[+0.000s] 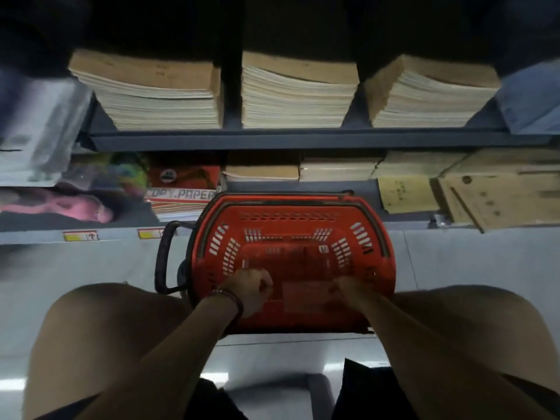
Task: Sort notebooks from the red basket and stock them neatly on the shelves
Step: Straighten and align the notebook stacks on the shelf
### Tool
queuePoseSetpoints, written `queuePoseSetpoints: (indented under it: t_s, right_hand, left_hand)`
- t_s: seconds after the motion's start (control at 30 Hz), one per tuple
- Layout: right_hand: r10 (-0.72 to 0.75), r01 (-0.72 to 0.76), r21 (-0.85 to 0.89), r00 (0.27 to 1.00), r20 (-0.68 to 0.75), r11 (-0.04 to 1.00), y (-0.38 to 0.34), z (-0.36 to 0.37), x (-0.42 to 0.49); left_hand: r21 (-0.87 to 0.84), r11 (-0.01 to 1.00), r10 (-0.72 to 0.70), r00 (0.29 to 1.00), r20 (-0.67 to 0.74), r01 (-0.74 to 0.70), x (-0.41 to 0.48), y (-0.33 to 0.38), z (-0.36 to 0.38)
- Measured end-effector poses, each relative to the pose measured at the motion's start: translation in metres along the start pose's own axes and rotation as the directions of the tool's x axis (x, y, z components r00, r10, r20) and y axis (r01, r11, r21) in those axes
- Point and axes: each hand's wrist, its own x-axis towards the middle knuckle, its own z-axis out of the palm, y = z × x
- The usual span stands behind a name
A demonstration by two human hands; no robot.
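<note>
The red basket (291, 225) stands on the floor between my knees, against the lowest shelf. Both my hands are inside it, near its front wall. My left hand (253, 287), with a beaded bracelet on the wrist, is curled into a fist at the left end of a flat red notebook (306, 297) that lies low in the basket. At the notebook's right end is my right hand (348, 291), blurred, with its fingers closed. Tall stacks of brown-covered notebooks (297, 95) fill the shelf above.
A grey shelf edge (272, 140) runs across above the basket. On the lower shelf lie copy paper packs (181, 197), short notebook stacks (263, 172) and brown envelopes (497, 195). The basket's black handle (163, 256) sticks out to the left. My bare knees flank the basket.
</note>
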Motion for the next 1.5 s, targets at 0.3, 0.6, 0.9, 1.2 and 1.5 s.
queuePoseSetpoints:
  t_s: [0.3, 0.6, 0.9, 1.2, 1.5]
  right_hand:
    - [-0.082, 0.079, 0.049, 0.995, 0.061, 0.996, -0.007, -0.008, 0.017]
    - [-0.015, 0.013, 0.029, 0.999, 0.048, 0.999, 0.002, 0.004, 0.032]
    - [0.233, -0.161, 0.509, 0.969, -0.081, 0.845, 0.007, 0.020, 0.036]
    - [0.232, -0.152, 0.479, 0.966, -0.112, 0.865, 0.002, 0.023, 0.040]
    - [0.296, -0.221, 0.485, 0.952, -0.082, 0.846, -0.003, 0.013, 0.036]
  left_hand:
    - [-0.055, 0.998, 0.006, 1.000, -0.022, -0.007, 0.020, 0.003, -0.009]
    - [-0.061, 0.998, 0.024, 0.999, -0.024, -0.025, 0.021, 0.001, -0.001]
    - [-0.041, 0.999, 0.015, 1.000, 0.010, -0.014, 0.024, 0.001, -0.001]
    - [-0.021, 1.000, 0.011, 0.999, 0.037, -0.011, 0.023, 0.004, -0.001]
    - [-0.091, 0.993, -0.072, 0.995, 0.069, 0.078, 0.021, 0.004, -0.005]
